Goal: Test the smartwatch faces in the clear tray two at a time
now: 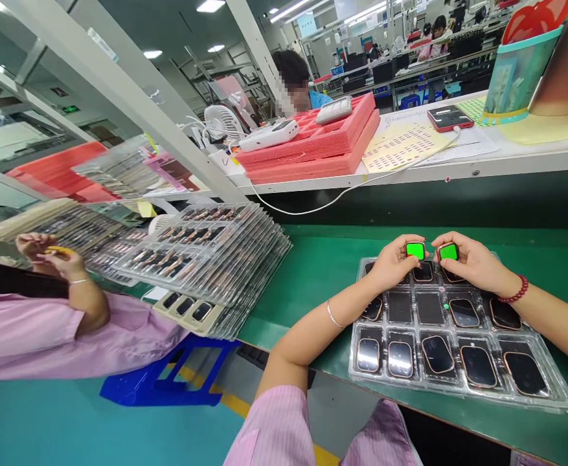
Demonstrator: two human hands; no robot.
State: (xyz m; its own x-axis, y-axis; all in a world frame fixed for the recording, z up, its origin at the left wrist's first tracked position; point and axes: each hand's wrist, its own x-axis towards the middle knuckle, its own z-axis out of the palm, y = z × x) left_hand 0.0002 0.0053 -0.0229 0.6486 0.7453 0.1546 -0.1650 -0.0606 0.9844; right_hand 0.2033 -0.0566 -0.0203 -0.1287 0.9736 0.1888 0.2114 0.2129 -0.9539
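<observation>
My left hand is closed around a smartwatch body whose screen glows green. A second watch body, also lit green, sits in the grip of my right hand. Both are held close together, screens towards me, over the far row of a clear plastic tray. Dark-screened watch bodies with gold-coloured rims fill most of the tray's pockets, such as one in the near row. Two pockets in the middle row, one of them this bare pocket, hold no watch. My hands partly cover the far row.
Left of my arms rises a tall stack of filled trays on the green bench. Red foam, a phone and a teal cup stand on the shelf above. A co-worker's hands are at the far left.
</observation>
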